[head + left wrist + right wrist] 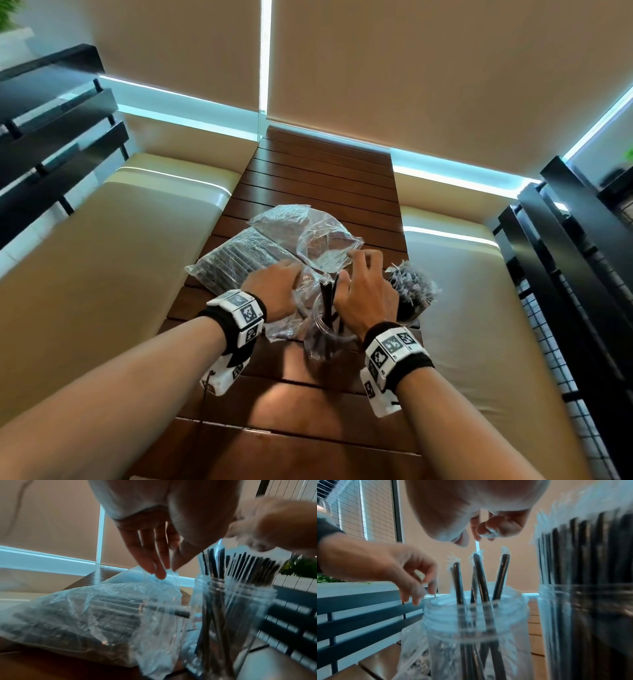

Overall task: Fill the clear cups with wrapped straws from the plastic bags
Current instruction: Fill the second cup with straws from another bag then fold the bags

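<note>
A clear cup stands on the slatted wooden table with three black wrapped straws upright in it. To its right, a second clear cup is packed with straws. My right hand hovers above the near cup and pinches clear plastic film at a corner of the nearly empty bag. My left hand is left of the cup, its fingertips pinching the film of the bag of black straws.
Beige cushioned benches flank the table on both sides. Black slatted railings stand at the far left and right. Window blinds close off the far end. The near part of the tabletop holds only my forearms.
</note>
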A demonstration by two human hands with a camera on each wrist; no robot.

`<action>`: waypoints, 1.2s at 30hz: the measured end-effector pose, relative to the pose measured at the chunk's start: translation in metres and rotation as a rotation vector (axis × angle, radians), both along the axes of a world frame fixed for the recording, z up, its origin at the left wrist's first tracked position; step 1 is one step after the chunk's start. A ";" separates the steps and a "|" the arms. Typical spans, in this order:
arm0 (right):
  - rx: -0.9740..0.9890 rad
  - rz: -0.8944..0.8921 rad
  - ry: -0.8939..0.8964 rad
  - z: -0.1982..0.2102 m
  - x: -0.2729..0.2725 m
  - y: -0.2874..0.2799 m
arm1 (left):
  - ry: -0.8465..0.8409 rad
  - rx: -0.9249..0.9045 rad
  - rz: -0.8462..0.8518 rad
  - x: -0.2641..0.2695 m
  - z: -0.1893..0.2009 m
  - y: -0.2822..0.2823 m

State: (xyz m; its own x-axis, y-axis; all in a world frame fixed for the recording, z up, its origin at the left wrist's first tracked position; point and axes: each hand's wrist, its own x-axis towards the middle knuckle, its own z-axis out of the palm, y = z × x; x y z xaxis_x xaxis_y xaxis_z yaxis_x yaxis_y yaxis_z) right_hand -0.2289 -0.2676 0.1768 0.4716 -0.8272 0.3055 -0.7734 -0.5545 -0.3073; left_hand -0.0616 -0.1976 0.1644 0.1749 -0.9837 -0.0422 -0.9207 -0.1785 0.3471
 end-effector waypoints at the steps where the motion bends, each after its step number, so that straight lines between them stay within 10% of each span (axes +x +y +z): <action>1: -0.009 0.027 -0.013 0.003 0.004 0.000 | -0.060 0.065 -0.001 0.003 -0.005 -0.001; 10: 0.115 0.314 0.086 0.020 0.048 0.016 | -0.222 0.203 0.227 -0.004 -0.077 -0.011; 17: 0.224 0.501 0.454 0.002 0.064 0.035 | 0.085 0.192 0.320 0.030 -0.054 -0.014; 36: 0.403 0.228 0.404 -0.026 0.152 0.031 | 0.061 -0.019 0.224 0.101 0.003 0.049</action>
